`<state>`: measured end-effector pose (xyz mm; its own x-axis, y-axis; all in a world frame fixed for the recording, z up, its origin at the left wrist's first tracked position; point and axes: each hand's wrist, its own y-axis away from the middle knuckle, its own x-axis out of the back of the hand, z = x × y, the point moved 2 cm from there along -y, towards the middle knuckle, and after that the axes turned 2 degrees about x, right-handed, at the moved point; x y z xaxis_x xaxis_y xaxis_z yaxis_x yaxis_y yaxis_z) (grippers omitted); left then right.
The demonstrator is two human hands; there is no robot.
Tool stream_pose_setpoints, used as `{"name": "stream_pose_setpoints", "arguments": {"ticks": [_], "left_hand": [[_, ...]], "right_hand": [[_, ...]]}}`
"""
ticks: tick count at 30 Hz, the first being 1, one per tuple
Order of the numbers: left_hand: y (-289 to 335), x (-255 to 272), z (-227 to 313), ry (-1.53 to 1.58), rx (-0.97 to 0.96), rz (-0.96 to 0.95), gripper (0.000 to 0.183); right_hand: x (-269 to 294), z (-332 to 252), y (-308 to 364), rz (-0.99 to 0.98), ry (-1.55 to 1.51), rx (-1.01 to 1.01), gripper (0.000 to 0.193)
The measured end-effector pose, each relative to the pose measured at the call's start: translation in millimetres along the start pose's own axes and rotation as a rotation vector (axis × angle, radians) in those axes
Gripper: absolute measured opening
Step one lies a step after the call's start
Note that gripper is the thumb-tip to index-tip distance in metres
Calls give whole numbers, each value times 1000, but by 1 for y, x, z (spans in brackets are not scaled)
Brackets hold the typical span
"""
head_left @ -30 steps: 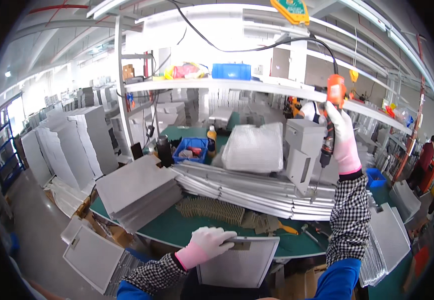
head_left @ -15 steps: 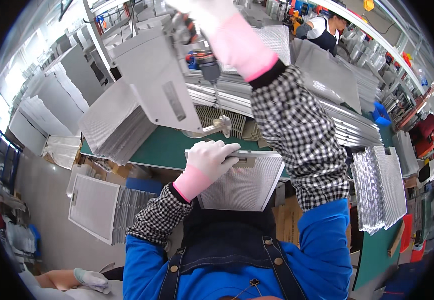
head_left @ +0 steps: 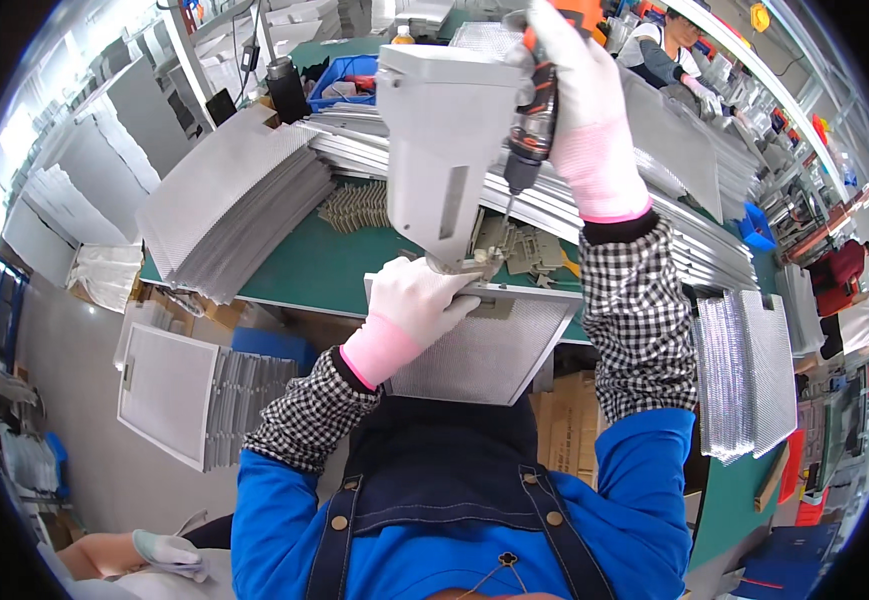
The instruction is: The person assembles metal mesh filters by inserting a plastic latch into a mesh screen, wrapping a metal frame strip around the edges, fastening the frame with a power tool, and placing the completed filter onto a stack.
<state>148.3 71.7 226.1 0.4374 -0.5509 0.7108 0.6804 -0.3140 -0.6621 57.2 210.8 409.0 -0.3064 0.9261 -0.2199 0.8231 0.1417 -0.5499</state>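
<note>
My left hand, in a white glove with a pink cuff, holds the top edge of a framed mesh filter panel, its fingers closed over the rim. The panel leans at the front edge of the green table. My right hand, also gloved, grips a black-and-orange power screwdriver with its long bit pointing down. Beside the screwdriver, a grey housing hangs with its narrow lower end close to my left fingertips. Small beige metal clips lie behind the panel, partly hidden by the housing.
Stacked mesh sheets stand left on the table; more panels stand right. Long metal strips lie behind. Filter panels stand low at left. A co-worker's gloved hand is at lower left; another person works far right.
My right hand has moved right and slightly down with the screwdriver. The grey housing has swung right and hangs more upright, its lower end nearer my left fingers. My left hand keeps holding the panel.
</note>
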Motion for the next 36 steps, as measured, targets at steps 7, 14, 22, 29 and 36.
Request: {"name": "stream_pose_setpoints", "arguments": {"ticks": [7,14,22,29,36], "left_hand": [[4,0,5,-65,-47,13,28],[21,2,0,-84,-4,-81,33],[16,10,5,-251,-385,145,26],[50,-33,-27,109,-175,-45,27],[55,-41,-29,135,-142,-57,28]], "right_hand": [[-3,-2,3,-136,-8,165,22],[-21,-15,19,-192,-78,95,19],[2,32,49,-190,113,159,23],[4,33,59,-243,-220,-150,19],[4,36,64,-179,-157,-139,24]]}}
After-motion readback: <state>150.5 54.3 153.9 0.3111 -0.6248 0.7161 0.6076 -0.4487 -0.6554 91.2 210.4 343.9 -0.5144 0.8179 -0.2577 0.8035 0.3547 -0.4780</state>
